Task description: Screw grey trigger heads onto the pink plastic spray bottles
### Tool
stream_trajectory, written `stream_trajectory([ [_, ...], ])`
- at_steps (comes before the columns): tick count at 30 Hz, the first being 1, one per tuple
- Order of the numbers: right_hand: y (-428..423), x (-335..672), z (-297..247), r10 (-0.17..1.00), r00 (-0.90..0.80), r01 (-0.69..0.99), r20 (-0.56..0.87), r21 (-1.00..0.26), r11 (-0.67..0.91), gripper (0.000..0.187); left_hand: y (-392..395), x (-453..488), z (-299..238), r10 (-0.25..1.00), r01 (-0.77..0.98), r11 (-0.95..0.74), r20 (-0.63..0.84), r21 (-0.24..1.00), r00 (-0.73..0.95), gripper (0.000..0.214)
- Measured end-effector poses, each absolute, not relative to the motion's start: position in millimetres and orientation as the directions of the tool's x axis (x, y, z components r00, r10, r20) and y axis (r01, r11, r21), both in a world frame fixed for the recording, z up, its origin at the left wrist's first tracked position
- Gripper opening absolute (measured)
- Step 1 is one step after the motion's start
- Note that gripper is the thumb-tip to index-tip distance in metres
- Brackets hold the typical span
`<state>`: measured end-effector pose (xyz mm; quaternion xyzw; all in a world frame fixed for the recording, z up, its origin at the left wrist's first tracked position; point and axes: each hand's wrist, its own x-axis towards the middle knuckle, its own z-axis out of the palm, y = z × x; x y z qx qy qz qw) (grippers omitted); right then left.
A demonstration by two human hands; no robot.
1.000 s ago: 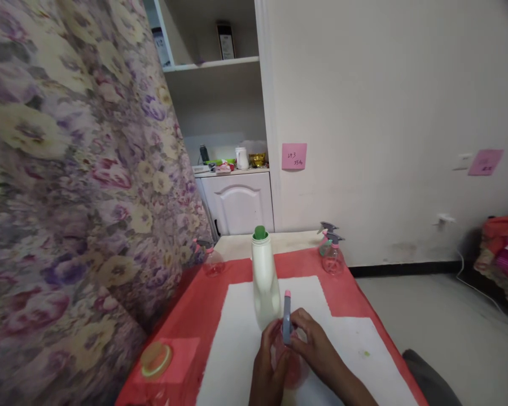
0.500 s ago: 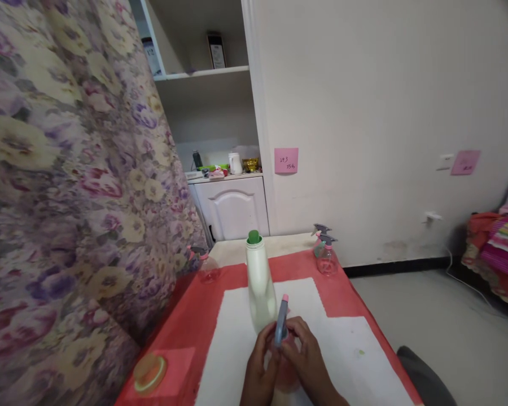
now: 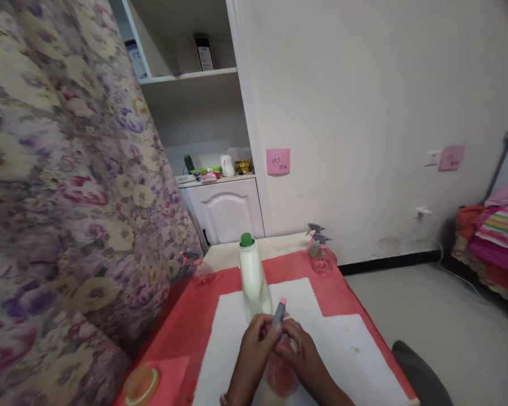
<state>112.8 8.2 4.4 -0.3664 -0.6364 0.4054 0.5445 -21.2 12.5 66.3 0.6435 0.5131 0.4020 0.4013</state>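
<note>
A clear pinkish spray bottle [image 3: 281,374] stands on the white sheet between my hands, its grey spray head [image 3: 280,313] tipped with a pink nozzle. My left hand [image 3: 256,345] has its fingers closed on the spray head. On the other side, my right hand [image 3: 298,348] has its fingers closed round the bottle's neck, just under the head. Just beyond them rises a tall pale green jug [image 3: 254,279] with a green spout at its open mouth; neither hand is plainly on it.
Spray bottles stand on the red cloth [image 3: 195,327] at the far right [image 3: 322,260] and far left [image 3: 203,274]. A round green-rimmed lid [image 3: 141,385] lies front left. A floral curtain [image 3: 76,214] hangs along the left side, and shelves [image 3: 198,76] stand behind.
My left hand has shifted up over the spray head, covering more of it. The view has turned slightly to the right. The jug stays standing.
</note>
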Motion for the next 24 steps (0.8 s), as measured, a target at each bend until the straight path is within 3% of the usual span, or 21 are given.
stream_trajectory([
  [9, 14, 115, 9, 0.896, -0.159, -0.06, 0.414, -0.91, 0.41, 0.03, 18, -33, 75, 0.936, 0.13, -0.011, -0.035, 0.991, 0.349, 0.037],
  [16, 15, 115, 7, 0.912, -0.144, -0.023, 0.384, -0.923, 0.384, 0.017, 14, -30, 80, 0.922, -0.099, 0.208, -0.161, 0.973, 0.353, 0.032],
  [19, 14, 116, 8, 0.922, -0.15, 0.01, 0.358, -0.932, 0.364, 0.009, 17, -30, 73, 0.937, -0.064, 0.208, -0.18, 0.976, 0.301, 0.033],
  [24, 14, 117, 11, 0.927, -0.135, 0.024, 0.35, -0.934, 0.356, 0.011, 29, -29, 52, 0.966, 0.022, 0.121, -0.123, 0.992, 0.225, 0.039],
])
